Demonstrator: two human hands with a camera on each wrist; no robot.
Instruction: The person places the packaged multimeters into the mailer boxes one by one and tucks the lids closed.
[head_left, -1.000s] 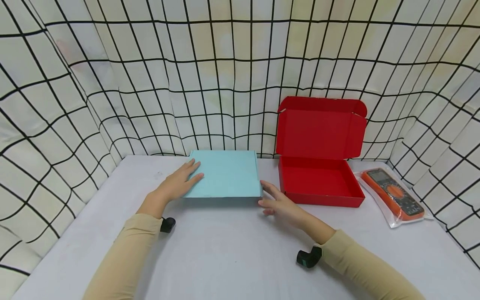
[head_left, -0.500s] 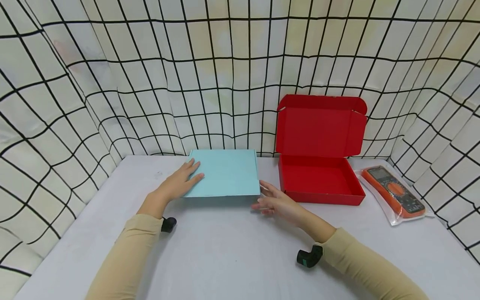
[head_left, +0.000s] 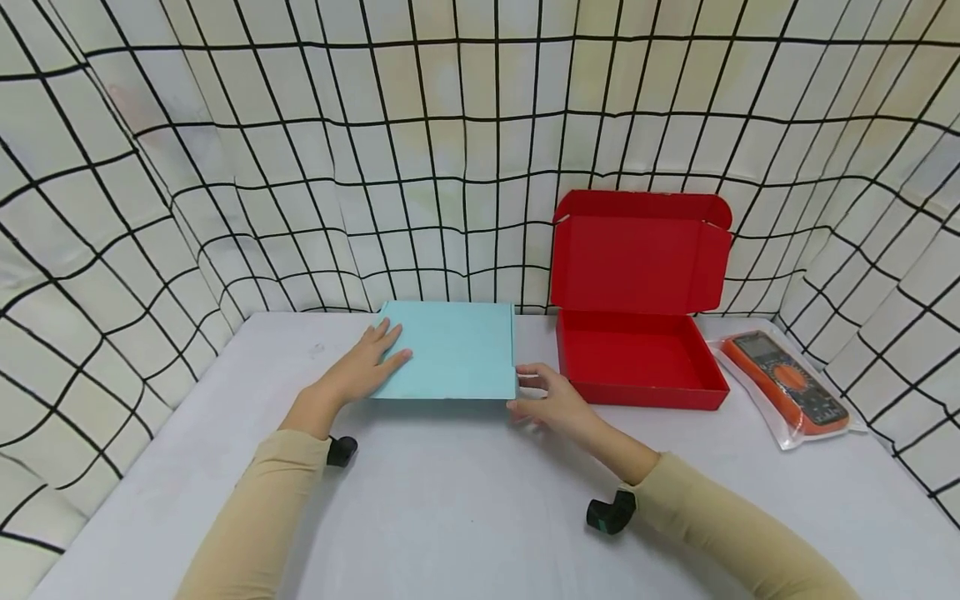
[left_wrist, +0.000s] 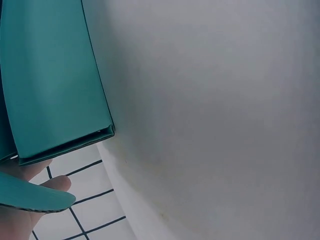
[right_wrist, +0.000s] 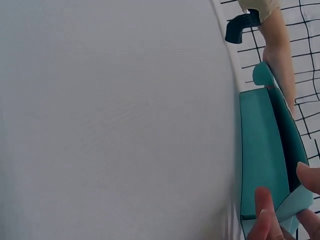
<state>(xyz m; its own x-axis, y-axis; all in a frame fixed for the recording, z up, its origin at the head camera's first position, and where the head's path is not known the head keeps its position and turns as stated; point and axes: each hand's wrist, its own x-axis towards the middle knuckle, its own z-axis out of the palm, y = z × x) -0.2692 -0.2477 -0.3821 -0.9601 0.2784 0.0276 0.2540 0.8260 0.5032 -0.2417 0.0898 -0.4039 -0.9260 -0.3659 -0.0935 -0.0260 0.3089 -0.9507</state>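
Observation:
A light blue cardboard mailer box [head_left: 450,350] lies on the table at centre back. Its lid is slightly raised, with a dark gap [right_wrist: 284,130] above the front wall in the right wrist view. My left hand [head_left: 363,362] rests spread on the lid's left side. A rounded side flap [left_wrist: 37,196] sticks out at that end in the left wrist view. My right hand [head_left: 555,404] is at the box's front right corner, fingers bent. In the right wrist view the right side flap [right_wrist: 299,200] sits between its fingers.
An open red cardboard box [head_left: 637,396] stands to the right, its lid [head_left: 637,258] upright. Farther right lies an orange multimeter [head_left: 787,383] in a clear plastic bag. White cloth covers the table [head_left: 450,500]. A black-grid, white-backed wall [head_left: 465,150] encloses the back and sides.
My right hand has shifted slightly left, its fingers bending in at the blue box's front right corner. The left hand stays on the lid. The red box and multimeter have not moved.

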